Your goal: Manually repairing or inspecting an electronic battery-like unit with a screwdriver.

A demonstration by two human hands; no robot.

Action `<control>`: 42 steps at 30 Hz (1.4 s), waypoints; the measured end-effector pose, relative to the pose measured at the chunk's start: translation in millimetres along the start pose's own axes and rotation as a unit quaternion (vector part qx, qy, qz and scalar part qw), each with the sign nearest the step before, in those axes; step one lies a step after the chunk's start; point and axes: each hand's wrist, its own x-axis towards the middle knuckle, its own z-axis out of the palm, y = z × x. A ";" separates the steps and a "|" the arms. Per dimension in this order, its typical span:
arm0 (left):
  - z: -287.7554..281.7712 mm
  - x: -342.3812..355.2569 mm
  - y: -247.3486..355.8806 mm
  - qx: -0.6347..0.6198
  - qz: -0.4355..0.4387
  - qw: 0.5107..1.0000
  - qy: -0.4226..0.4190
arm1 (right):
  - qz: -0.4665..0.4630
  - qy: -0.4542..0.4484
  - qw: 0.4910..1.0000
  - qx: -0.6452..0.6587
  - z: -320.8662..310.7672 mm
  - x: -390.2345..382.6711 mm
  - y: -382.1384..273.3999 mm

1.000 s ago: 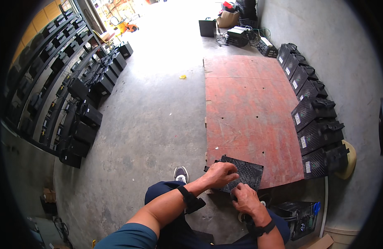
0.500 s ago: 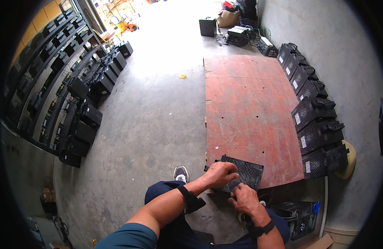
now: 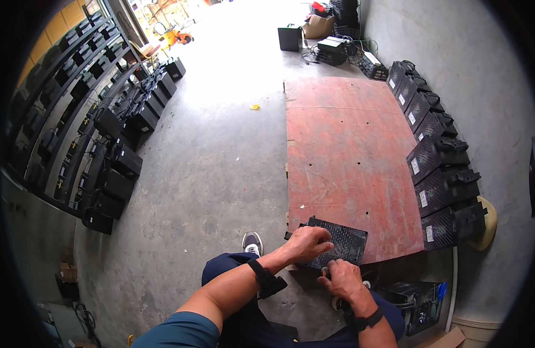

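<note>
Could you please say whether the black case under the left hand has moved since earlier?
No, the black case has not shifted against the red board.

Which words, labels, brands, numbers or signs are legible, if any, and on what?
None legible.
White labels on right-hand cases and left-hand boxes: too small.
White marking on the lower-right case: too blurred.
Patterned case at the red board: none discernible.

Passage lies open over the flat red wooden bench (image 3: 348, 151) beyond the black textured rectangular case (image 3: 348, 240); a row of black handled boxes (image 3: 435, 191) blocks the bench's right side.
</note>
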 end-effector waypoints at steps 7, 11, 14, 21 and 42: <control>-0.8 -0.2 1.1 -0.003 -0.005 1.000 0.000 | -0.103 0.061 0.993 0.000 6.5 -1.7 9.6; -3.5 -0.3 3.3 0.000 -0.014 1.000 -0.006 | -0.026 0.044 0.998 0.031 -11.8 -5.3 -2.1; -3.8 -0.3 4.2 -0.001 -0.016 1.000 -0.008 | 0.026 0.008 0.999 0.027 -15.9 -3.9 -2.8; -1.9 -0.8 1.8 -0.003 -0.001 1.000 -0.002 | -0.097 0.054 0.994 0.018 2.7 -0.1 13.0; -3.7 0.0 2.9 0.000 -0.002 1.000 -0.003 | -0.095 0.054 0.992 0.057 -0.3 -0.5 11.0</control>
